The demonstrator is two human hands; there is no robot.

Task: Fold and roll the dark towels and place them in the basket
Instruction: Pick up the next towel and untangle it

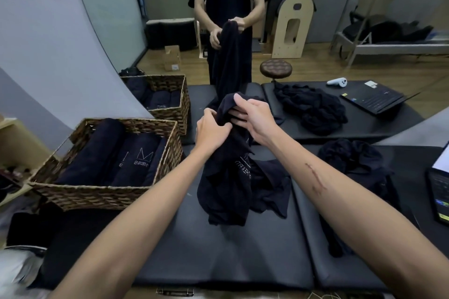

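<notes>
Mirrored wall ahead of you reflects the whole scene, including a person in dark clothes holding a dark towel, a round brown stool [275,68] and a wooden arched barrel [294,29] on the wood floor behind. Below it, a black padded counter [218,257] stretches across your view.

Your left hand [211,128] and right hand [252,116] are both raised above the counter, close together, each clenched on the bunched top of one dark towel [233,177]. Its lower part hangs down and crumples onto the counter, with pale lettering partly visible on the cloth.

To your left, a woven wicker basket [104,192] sits on the counter's edge, holding several rolled dark towels [116,158] lying side by side, one showing pale lettering. Its reflection appears just behind it in the mirror.

To your right, a loose heap of dark towels [352,160] lies on the counter, well apart from the basket. At the far right edge, a laptop [439,192] with a lit screen is partly cut off
</notes>
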